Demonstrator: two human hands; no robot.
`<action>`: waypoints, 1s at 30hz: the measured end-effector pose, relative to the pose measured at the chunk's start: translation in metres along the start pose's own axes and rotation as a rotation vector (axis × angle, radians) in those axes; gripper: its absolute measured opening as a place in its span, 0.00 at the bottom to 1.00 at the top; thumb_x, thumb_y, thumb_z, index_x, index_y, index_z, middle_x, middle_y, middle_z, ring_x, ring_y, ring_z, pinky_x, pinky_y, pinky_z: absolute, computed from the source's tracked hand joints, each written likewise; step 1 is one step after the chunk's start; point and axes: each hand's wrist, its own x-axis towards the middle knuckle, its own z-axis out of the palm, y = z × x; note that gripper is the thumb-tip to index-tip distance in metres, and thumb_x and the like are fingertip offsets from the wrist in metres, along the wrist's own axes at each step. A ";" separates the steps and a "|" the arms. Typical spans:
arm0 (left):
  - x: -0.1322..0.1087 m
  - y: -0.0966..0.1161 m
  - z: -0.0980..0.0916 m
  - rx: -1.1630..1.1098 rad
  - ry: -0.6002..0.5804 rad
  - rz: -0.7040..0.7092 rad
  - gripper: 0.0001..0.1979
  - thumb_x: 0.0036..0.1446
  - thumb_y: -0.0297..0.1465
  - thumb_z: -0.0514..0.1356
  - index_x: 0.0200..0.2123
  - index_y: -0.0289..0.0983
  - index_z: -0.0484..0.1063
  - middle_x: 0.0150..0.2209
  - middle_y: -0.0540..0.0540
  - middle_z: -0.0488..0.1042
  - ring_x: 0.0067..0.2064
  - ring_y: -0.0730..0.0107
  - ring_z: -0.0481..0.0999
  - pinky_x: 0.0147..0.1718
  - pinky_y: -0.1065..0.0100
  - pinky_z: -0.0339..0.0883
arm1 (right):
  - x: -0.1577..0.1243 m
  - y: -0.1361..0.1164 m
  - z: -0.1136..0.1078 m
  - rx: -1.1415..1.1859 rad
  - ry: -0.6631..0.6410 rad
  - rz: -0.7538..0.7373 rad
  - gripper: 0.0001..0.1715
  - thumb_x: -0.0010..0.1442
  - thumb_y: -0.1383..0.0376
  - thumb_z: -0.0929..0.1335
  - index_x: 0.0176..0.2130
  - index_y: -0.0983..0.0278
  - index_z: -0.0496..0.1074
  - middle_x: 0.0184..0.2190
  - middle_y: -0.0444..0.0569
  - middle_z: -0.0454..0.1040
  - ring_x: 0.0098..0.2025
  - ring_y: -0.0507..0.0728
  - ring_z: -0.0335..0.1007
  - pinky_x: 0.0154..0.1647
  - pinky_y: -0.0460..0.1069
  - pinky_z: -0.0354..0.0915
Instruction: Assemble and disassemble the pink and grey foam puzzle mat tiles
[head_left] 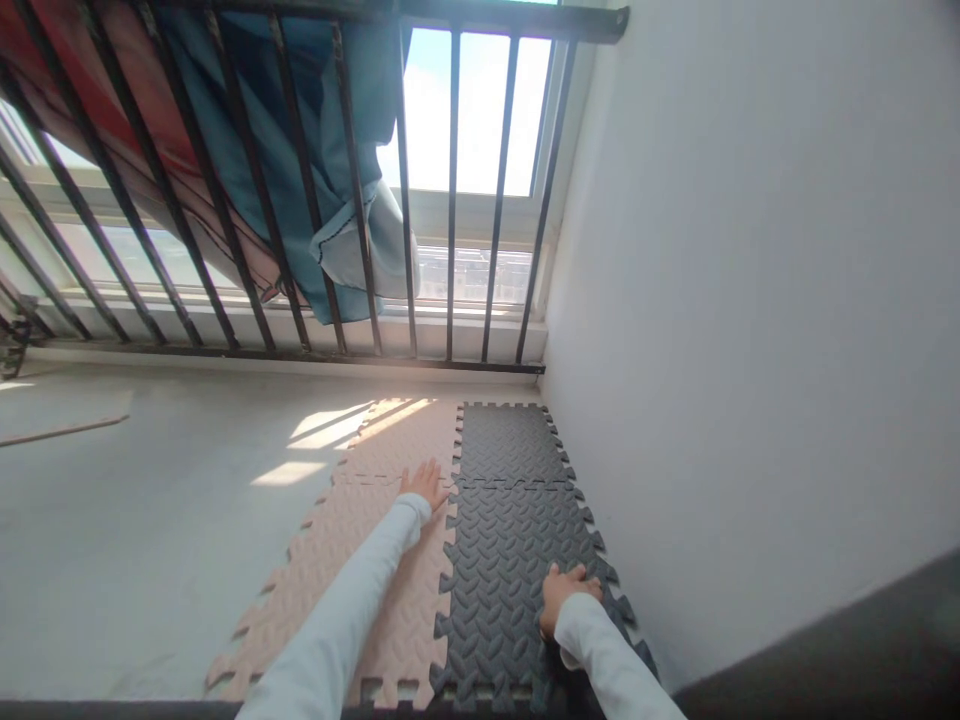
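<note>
Floor (150, 560) of pale grey carries two side-by-side rows, pink foam tiles (322, 560) and black foam tiles (510, 550) alongside the white wall (750, 330). The left hand (424, 485) lies on the pink row with its fingers spread apart, near the crosswise seam (375, 479). The right hand (568, 592) rests on the black row, fingers bent; whether they grip anything I cannot tell. Beyond stands a black railing (452, 200).

white wall (750, 300) at r.; gry floor (142, 550) w/ sun patches (289, 473); window (480, 110) bhnd blk railing (452, 200)
</note>
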 end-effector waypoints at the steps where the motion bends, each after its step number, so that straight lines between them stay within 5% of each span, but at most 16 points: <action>1: 0.005 0.014 -0.001 -0.017 0.015 0.034 0.31 0.55 0.43 0.39 0.61 0.37 0.44 0.63 0.47 0.40 0.63 0.60 0.41 0.58 0.47 0.33 | 0.001 0.000 0.002 0.004 0.009 0.003 0.46 0.43 0.59 0.70 0.58 0.71 0.54 0.55 0.75 0.52 0.54 0.78 0.52 0.47 0.73 0.49; 5: 0.021 0.054 -0.005 -0.062 0.015 0.000 0.31 0.55 0.43 0.38 0.61 0.36 0.44 0.63 0.47 0.42 0.63 0.61 0.42 0.58 0.49 0.33 | 0.003 -0.001 0.005 0.021 0.036 0.000 0.49 0.39 0.60 0.71 0.57 0.70 0.54 0.55 0.75 0.52 0.54 0.80 0.51 0.45 0.75 0.49; 9: 0.033 0.062 -0.003 -0.069 0.032 -0.077 0.34 0.54 0.46 0.39 0.60 0.34 0.45 0.63 0.44 0.42 0.63 0.60 0.42 0.58 0.47 0.32 | 0.000 -0.001 0.004 0.042 0.024 -0.001 0.53 0.36 0.62 0.72 0.58 0.70 0.53 0.56 0.76 0.50 0.54 0.82 0.50 0.44 0.76 0.49; 22: 0.043 0.049 -0.021 -0.105 0.012 0.015 0.31 0.54 0.46 0.43 0.60 0.41 0.47 0.60 0.45 0.54 0.59 0.55 0.53 0.56 0.42 0.30 | -0.006 -0.002 0.000 0.004 -0.004 0.019 0.49 0.40 0.61 0.70 0.59 0.68 0.52 0.57 0.74 0.50 0.54 0.80 0.50 0.44 0.73 0.51; 30: 0.010 -0.006 0.007 -0.111 0.030 -0.434 0.35 0.52 0.49 0.41 0.61 0.39 0.44 0.64 0.39 0.37 0.63 0.53 0.40 0.56 0.47 0.38 | 0.001 -0.003 0.005 0.007 0.002 0.025 0.48 0.42 0.60 0.70 0.59 0.67 0.51 0.57 0.74 0.49 0.54 0.81 0.49 0.43 0.73 0.52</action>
